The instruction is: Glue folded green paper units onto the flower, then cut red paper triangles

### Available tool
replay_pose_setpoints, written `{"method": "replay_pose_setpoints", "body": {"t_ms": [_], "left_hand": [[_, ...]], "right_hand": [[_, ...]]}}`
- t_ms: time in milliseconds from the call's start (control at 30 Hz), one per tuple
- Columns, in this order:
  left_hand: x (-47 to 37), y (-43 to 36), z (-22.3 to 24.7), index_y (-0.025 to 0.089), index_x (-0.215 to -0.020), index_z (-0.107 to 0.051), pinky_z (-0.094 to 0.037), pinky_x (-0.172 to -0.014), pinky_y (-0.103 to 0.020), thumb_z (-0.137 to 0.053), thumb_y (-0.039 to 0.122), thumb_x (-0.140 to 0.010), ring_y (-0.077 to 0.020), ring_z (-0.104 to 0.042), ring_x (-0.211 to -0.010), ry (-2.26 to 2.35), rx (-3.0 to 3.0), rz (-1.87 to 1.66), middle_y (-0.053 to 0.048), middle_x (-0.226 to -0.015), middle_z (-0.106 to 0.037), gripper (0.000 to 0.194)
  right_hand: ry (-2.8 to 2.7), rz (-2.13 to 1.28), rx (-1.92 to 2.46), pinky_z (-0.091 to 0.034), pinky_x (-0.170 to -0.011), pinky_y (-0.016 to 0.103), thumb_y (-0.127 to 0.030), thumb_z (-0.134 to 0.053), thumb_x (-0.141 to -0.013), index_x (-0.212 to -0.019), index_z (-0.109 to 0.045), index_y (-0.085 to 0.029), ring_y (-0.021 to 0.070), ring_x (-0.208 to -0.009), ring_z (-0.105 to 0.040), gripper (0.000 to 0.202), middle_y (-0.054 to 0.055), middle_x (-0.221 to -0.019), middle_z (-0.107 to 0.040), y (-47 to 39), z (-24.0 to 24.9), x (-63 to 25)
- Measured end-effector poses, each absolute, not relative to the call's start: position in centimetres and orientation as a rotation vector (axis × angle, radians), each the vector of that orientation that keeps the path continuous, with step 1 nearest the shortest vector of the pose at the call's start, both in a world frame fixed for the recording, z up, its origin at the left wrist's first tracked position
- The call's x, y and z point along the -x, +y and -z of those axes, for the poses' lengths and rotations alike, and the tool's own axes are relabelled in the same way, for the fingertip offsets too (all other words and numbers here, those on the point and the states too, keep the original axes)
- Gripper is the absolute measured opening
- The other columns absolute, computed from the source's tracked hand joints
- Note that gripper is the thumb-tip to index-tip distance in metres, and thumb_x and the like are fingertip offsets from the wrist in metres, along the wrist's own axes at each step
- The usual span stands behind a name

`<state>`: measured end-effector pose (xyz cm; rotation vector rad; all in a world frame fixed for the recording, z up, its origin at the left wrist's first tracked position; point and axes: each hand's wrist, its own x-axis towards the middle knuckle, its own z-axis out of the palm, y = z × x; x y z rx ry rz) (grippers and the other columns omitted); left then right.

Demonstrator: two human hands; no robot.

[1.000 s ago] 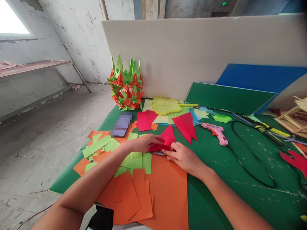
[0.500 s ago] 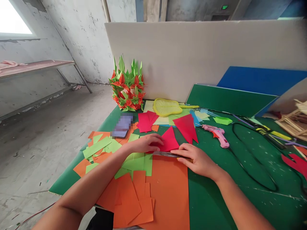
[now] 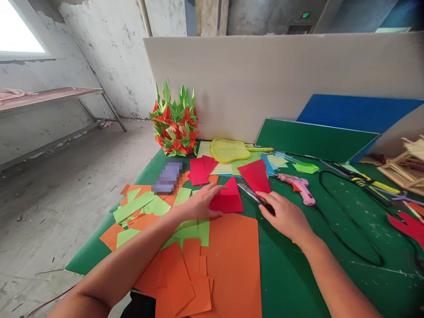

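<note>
My left hand (image 3: 208, 202) lies with its fingers apart on the left side of a folded red paper (image 3: 232, 199). In my right hand (image 3: 278, 212) is a utility knife (image 3: 253, 193), its blade pointing up and left, just right of that red paper. Beneath and in front lies a large orange sheet (image 3: 234, 256), with smaller orange pieces (image 3: 179, 276) on its left part. Green paper pieces (image 3: 134, 206) are spread under and beyond my left forearm. Two more red papers, a left one (image 3: 198, 171) and a right one (image 3: 255, 174), rest farther back.
A phone (image 3: 168, 177) lies at the left, before an orange-and-green folded-paper piece (image 3: 175, 128). A yellow fly swatter (image 3: 230, 150) is at the back. Right of my right hand are a pink glue gun (image 3: 300, 187) with a looping black cord and a wooden stick model (image 3: 406, 165).
My right hand has moved right and turned the knife from lying level along the red paper's near edge to pointing away. My left hand's fingers have spread on the paper.
</note>
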<state>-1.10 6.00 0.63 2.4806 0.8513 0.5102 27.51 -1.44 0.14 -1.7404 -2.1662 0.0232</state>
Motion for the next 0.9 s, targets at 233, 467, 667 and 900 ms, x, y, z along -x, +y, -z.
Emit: {"method": "replay_pose_setpoints", "body": {"t_ms": [233,467,667,900], "left_hand": [[1.1,5.8,-1.2,0.026,-0.139,-0.032,-0.044,-0.099,-0.04,-0.072,0.029,-0.074,-0.0261,-0.05,-0.119,0.788,-2.293,-0.663,-0.012,-0.135,-0.047,0.076],[1.0,7.0,-1.2,0.024,-0.13,-0.035,-0.042,-0.099,-0.036,-0.071,0.03,-0.074,-0.0217,-0.05,-0.114,0.881,-2.029,-1.036,-0.012,-0.128,-0.048,0.067],[2.2,9.7,-0.1,0.022,-0.106,-0.043,-0.05,-0.077,-0.029,-0.068,0.033,-0.072,-0.0162,-0.059,-0.091,1.153,-1.648,-1.367,-0.006,-0.107,-0.056,0.043],[3.2,11.0,0.4,0.021,-0.107,-0.043,-0.052,-0.073,-0.029,-0.064,0.028,-0.073,-0.0149,-0.062,-0.084,1.252,-1.588,-1.347,-0.006,-0.102,-0.059,0.041]], "right_hand": [[-2.285,0.064,1.624,-0.049,-0.081,0.039,-0.04,-0.051,-0.091,-0.133,-0.05,-0.024,0.0267,-0.1,-0.056,0.046,0.009,-0.107,-0.06,-1.4,0.0,-26.4],[-2.382,-0.044,1.402,-0.047,-0.094,0.046,-0.036,-0.049,-0.094,-0.134,-0.051,-0.031,0.0282,-0.119,-0.049,0.04,0.009,-0.128,-0.055,-1.0,0.9,-23.0],[-2.402,-0.087,1.345,-0.053,-0.089,0.042,-0.023,-0.045,-0.095,-0.127,-0.059,-0.03,0.0229,-0.108,-0.057,0.035,0.003,-0.131,-0.06,-0.7,0.8,-22.1],[-2.374,-0.084,1.258,-0.054,-0.087,0.038,-0.02,-0.043,-0.096,-0.114,-0.068,-0.025,0.0206,-0.1,-0.062,0.031,0.004,-0.117,-0.068,-0.7,1.4,-22.2]]}}
